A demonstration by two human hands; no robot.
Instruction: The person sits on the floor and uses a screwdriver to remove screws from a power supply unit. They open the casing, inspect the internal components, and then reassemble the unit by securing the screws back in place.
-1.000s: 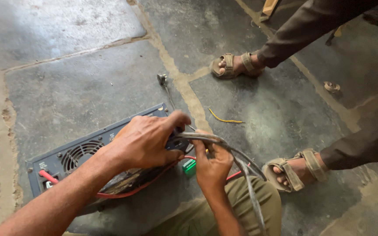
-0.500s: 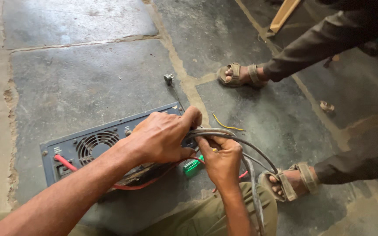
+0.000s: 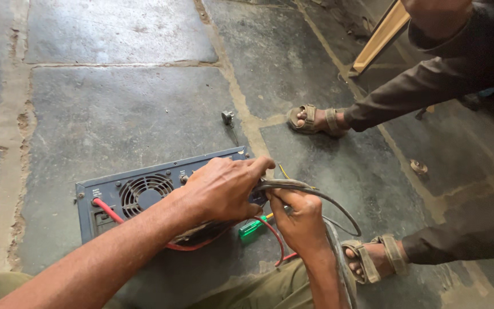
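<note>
At the far left, a grey-blue metal box (image 3: 144, 197) is seen lying on the stone floor (image 3: 115, 114), its panel with a round fan grille (image 3: 146, 194) turned upward. A red wire (image 3: 110, 213) is plugged into the panel near its left end and is run along the box's lower edge, under the forearm.

The left hand (image 3: 224, 191) is laid over the right end of the box, fingers curled and closed, with the fingertips pressed onto a bundle of grey cables (image 3: 310, 191) where it meets the box. Whether anything else is pinched inside the hand cannot be told.

Just right of it and touching it, the right hand (image 3: 298, 220) is closed in a fist around the same bundle from below, the thumb set against the cables. From this hand the grey cables are looped out to the right and back down past the wrist.

Beneath the two hands, a green-handled screwdriver (image 3: 253, 229) is seen on the floor, close beside the box, with thin red wires crossing next to it.

Further up, a small metal part (image 3: 227, 117) lies well apart from the box. At the right, two sandalled feet (image 3: 315, 120) of another person are planted on the floor, one near the cable loop.
</note>
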